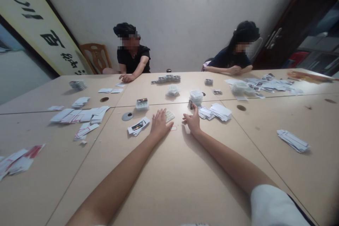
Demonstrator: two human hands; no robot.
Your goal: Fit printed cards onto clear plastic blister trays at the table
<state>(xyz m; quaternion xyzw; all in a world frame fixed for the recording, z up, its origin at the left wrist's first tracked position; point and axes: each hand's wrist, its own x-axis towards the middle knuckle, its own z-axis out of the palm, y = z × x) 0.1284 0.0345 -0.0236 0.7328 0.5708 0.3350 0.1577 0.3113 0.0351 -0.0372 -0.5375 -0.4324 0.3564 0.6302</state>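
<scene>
Lying beside left fingers (pixel 163 115), pale tray (pixel 170 114)

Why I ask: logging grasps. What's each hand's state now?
Left hand: open, palm down by pale yellowish rectangular piece.
Right hand: partly curled by small dark piece; grip cannot be told.

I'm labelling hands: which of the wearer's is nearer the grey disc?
Left: the left hand is to the right of the grey disc; the right hand is farther off on that same side.

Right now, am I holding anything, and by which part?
Can't tell: your left hand covers the left part of a pale piece; a small dark item is near your right hand.
</scene>
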